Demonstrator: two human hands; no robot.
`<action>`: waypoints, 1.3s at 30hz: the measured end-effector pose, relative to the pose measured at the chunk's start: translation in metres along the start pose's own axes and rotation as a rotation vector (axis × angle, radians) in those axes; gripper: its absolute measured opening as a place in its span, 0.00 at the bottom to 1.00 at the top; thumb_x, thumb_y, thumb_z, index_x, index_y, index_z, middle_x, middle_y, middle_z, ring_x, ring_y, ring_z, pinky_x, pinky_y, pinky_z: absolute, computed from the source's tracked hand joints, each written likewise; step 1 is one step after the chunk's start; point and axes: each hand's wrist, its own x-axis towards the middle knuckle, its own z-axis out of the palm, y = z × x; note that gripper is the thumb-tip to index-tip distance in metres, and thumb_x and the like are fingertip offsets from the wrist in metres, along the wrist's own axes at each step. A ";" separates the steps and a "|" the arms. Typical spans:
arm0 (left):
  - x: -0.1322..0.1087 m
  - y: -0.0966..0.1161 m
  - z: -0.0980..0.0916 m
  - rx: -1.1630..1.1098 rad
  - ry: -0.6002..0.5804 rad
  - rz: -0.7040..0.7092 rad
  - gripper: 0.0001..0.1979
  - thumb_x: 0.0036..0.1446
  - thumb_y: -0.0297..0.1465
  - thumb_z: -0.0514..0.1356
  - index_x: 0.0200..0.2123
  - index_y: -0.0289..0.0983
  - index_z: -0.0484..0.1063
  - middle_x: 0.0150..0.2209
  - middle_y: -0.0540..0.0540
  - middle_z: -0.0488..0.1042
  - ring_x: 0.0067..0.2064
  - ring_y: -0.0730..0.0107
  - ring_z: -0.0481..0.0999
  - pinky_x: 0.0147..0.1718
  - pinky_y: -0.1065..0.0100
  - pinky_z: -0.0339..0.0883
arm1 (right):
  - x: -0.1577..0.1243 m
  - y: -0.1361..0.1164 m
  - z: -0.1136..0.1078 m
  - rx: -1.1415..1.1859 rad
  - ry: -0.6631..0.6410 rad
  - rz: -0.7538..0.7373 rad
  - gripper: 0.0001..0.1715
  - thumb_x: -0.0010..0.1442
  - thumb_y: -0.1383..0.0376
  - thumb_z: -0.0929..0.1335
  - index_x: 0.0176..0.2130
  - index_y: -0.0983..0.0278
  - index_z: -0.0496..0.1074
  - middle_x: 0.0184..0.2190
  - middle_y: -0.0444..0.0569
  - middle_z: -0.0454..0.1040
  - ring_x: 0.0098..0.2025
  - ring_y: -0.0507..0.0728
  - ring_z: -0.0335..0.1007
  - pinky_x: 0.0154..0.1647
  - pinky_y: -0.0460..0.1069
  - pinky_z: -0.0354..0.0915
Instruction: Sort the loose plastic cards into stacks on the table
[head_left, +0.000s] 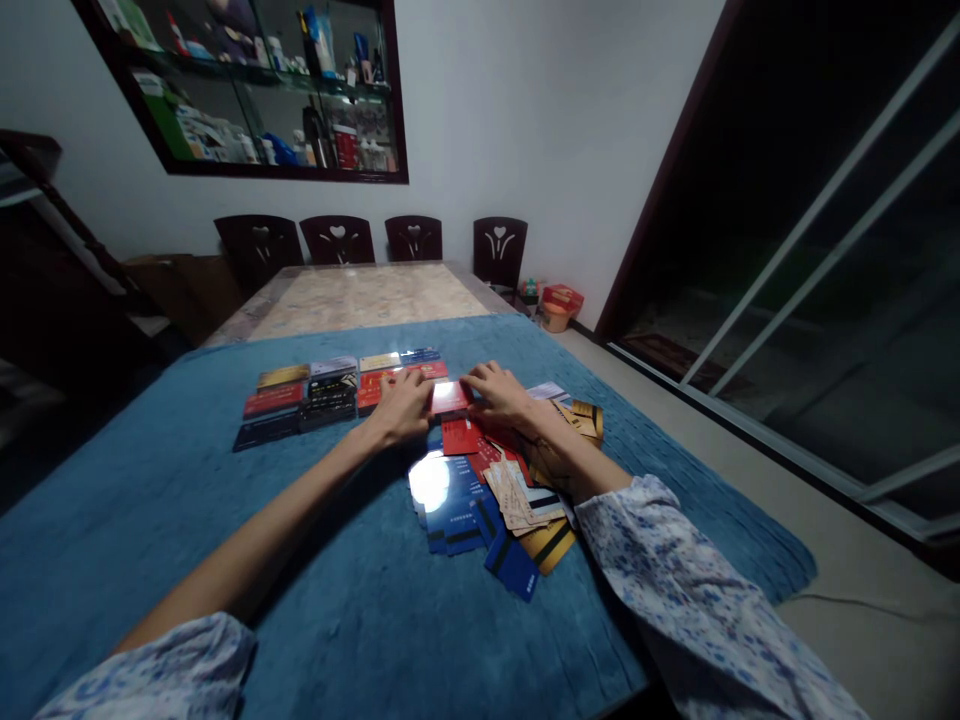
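Observation:
Between my two hands is a shiny red card (450, 397). My left hand (406, 404) has its bent fingers closed on the card's left edge, beside the rows of cards. On the card's right edge are the fingers of my right hand (498, 394). Neat overlapping rows of cards lie to the left, with red cards (274, 399), black cards (330, 398) and gold cards (283, 376). Nearer me spreads a loose pile with blue cards (454, 505), beige cards (514, 497) and gold and black cards (551, 543). My right forearm hides part of this pile.
A blue cloth (322, 590) covers the near part of the long table (360, 290). Dark chairs (499, 250) stand at its far end. A red box and a bucket (555, 316) are on the floor behind it.

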 end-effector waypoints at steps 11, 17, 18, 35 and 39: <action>0.015 -0.019 -0.008 0.031 -0.012 -0.039 0.15 0.53 0.28 0.60 0.46 0.38 0.74 0.53 0.37 0.69 0.58 0.44 0.63 0.53 0.45 0.59 | 0.027 0.003 -0.019 -0.026 -0.049 -0.060 0.17 0.63 0.59 0.70 0.51 0.61 0.72 0.56 0.57 0.67 0.56 0.64 0.57 0.47 0.53 0.61; 0.027 -0.028 -0.020 0.071 -0.023 -0.057 0.16 0.54 0.32 0.60 0.47 0.38 0.75 0.52 0.38 0.70 0.57 0.45 0.64 0.54 0.45 0.59 | 0.048 0.006 -0.025 -0.001 -0.042 -0.068 0.19 0.62 0.62 0.71 0.52 0.63 0.72 0.56 0.58 0.67 0.56 0.65 0.58 0.47 0.53 0.62; 0.030 -0.030 -0.022 0.069 -0.025 -0.055 0.17 0.54 0.34 0.60 0.47 0.38 0.75 0.52 0.37 0.70 0.56 0.44 0.64 0.54 0.45 0.59 | 0.051 0.008 -0.026 0.005 -0.047 -0.076 0.17 0.62 0.63 0.70 0.51 0.63 0.72 0.55 0.58 0.67 0.56 0.65 0.58 0.47 0.52 0.62; 0.079 -0.060 -0.022 0.167 -0.172 -0.090 0.15 0.54 0.34 0.59 0.43 0.36 0.79 0.51 0.33 0.72 0.57 0.40 0.65 0.52 0.41 0.63 | 0.112 0.031 -0.001 0.009 -0.046 -0.109 0.21 0.62 0.60 0.70 0.51 0.68 0.74 0.52 0.60 0.68 0.53 0.64 0.62 0.51 0.53 0.61; 0.087 -0.062 -0.019 0.158 -0.211 -0.096 0.16 0.52 0.33 0.60 0.43 0.36 0.80 0.51 0.33 0.74 0.57 0.39 0.66 0.52 0.40 0.64 | 0.121 0.037 0.010 0.040 -0.033 -0.107 0.25 0.60 0.61 0.71 0.55 0.67 0.73 0.52 0.59 0.69 0.52 0.64 0.64 0.51 0.53 0.61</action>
